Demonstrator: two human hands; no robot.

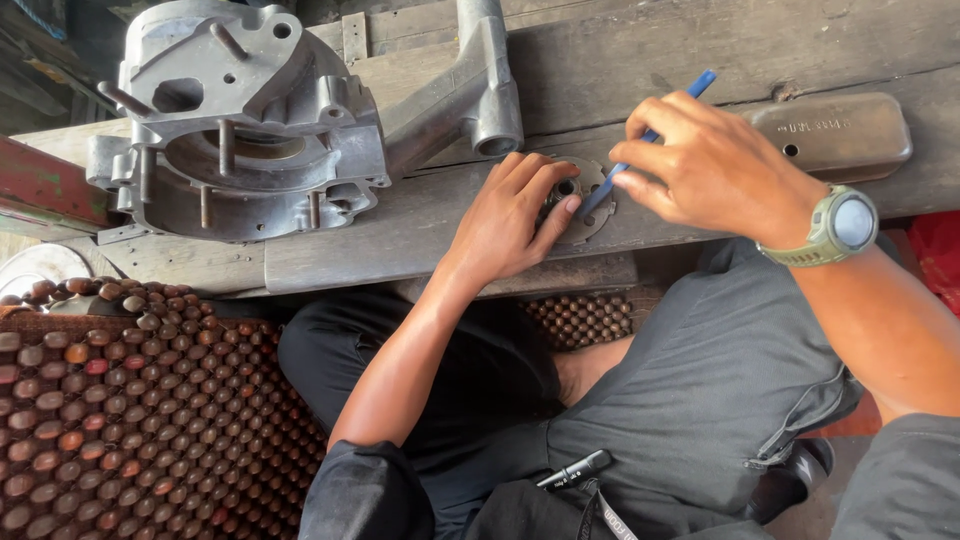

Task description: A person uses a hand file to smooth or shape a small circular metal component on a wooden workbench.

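A beaded mat [130, 410] lies at far left, below a grey engine case [250, 120] on the wooden bench [420, 220]. The left hand [510, 215] presses a round metal plate [592, 205] flat on the bench, fingers curled over its edge. The right hand [700, 165] pinches a blue tool [690, 90], its tip on the plate. A metal cover [835, 135] sits far right.
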